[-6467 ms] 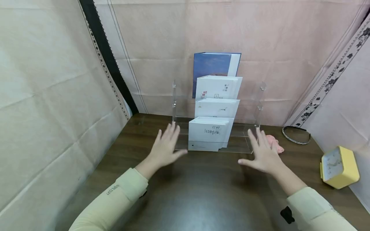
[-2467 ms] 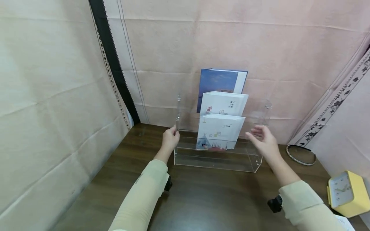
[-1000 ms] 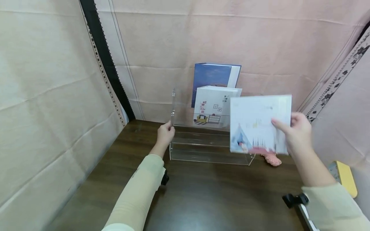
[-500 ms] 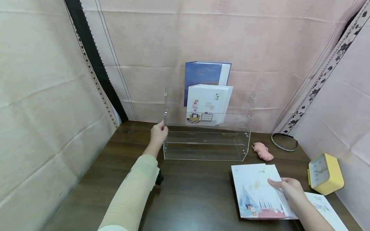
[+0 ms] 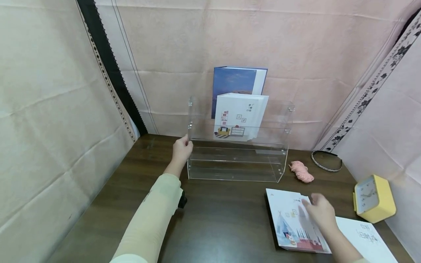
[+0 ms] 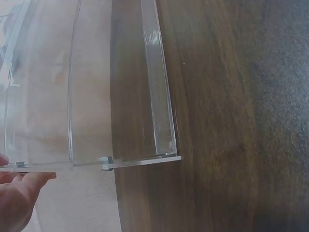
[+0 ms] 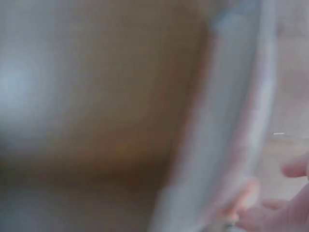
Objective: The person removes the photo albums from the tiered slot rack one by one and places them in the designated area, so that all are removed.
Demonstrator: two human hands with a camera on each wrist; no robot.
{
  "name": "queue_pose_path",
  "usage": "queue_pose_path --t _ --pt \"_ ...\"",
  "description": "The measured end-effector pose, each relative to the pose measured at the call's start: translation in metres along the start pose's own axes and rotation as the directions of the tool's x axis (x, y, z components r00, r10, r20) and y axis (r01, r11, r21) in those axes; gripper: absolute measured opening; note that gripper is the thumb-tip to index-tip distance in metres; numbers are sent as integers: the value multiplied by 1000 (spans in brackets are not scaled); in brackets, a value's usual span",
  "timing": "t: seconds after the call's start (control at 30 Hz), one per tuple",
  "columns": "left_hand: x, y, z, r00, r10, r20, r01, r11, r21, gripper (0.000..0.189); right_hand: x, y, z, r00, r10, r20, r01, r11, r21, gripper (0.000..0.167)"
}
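Observation:
My left hand (image 5: 182, 149) pinches the left side panel of a clear acrylic book rack (image 5: 233, 179); in the left wrist view, the thumb and fingers (image 6: 21, 193) lie at that panel's edge. Standing in the rack are white picture books (image 5: 241, 113), with a blue-covered book (image 5: 234, 79) behind them. My right hand (image 5: 321, 213) is over a white book with a tent picture (image 5: 296, 223), which lies on the table at the front right. Its fingers are loosely bent and apart from the cover. The right wrist view is blurred, with fingers (image 7: 270, 215) beside the book's edge.
Another white book (image 5: 366, 237) lies partly under the right forearm. To the right of the rack are a pink yarn bundle (image 5: 301, 171) and a headband (image 5: 325, 160). A yellow clock (image 5: 375, 199) stands by the right cloth wall (image 5: 391, 135).
Several white books have gone from the rack's lower tiers to the table at right. Over the last second my right hand has lowered the tent book there and let go. The left hand keeps its grip.

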State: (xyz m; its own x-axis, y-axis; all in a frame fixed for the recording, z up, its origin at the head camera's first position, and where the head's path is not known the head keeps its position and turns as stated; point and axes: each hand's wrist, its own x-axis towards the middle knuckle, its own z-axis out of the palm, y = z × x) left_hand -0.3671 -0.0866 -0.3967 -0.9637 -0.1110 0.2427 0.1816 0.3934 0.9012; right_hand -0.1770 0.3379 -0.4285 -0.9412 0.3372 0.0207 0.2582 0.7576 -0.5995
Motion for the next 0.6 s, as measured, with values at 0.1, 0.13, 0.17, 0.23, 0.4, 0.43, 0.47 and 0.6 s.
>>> queue_pose_path --t 0.1,0.13,0.17,0.23,0.4,0.43,0.47,0.6 --pt "1 0 -1 1000 -8 2 8 1000 -3 42 22 -41 -19 981 -132 -141 151 979 136 54" --pt "1 0 -1 1000 -8 -1 8 1000 2 42 32 -58 -26 965 -178 -194 213 961 177 53" --pt "2 -1 -1 1000 -12 -4 12 1000 2 42 42 -77 -33 946 -224 -235 276 935 221 52" --pt "2 -1 -2 1000 -11 -11 11 1000 10 41 63 -114 -43 909 -300 -289 385 870 309 51" --pt "1 -1 -2 1000 -4 -24 4 1000 20 39 107 -186 -35 873 -360 -330 482 748 457 62" --pt "1 -1 -2 1000 0 -23 1 1000 22 39 114 -195 -29 874 -354 -334 479 747 462 65" --pt "1 -1 -1 1000 5 -23 -4 1000 24 38 119 -201 -23 876 -343 -339 472 751 461 69" --pt "0 0 0 1000 14 -25 -13 999 37 38 129 -215 2 866 -306 -397 471 765 439 77"
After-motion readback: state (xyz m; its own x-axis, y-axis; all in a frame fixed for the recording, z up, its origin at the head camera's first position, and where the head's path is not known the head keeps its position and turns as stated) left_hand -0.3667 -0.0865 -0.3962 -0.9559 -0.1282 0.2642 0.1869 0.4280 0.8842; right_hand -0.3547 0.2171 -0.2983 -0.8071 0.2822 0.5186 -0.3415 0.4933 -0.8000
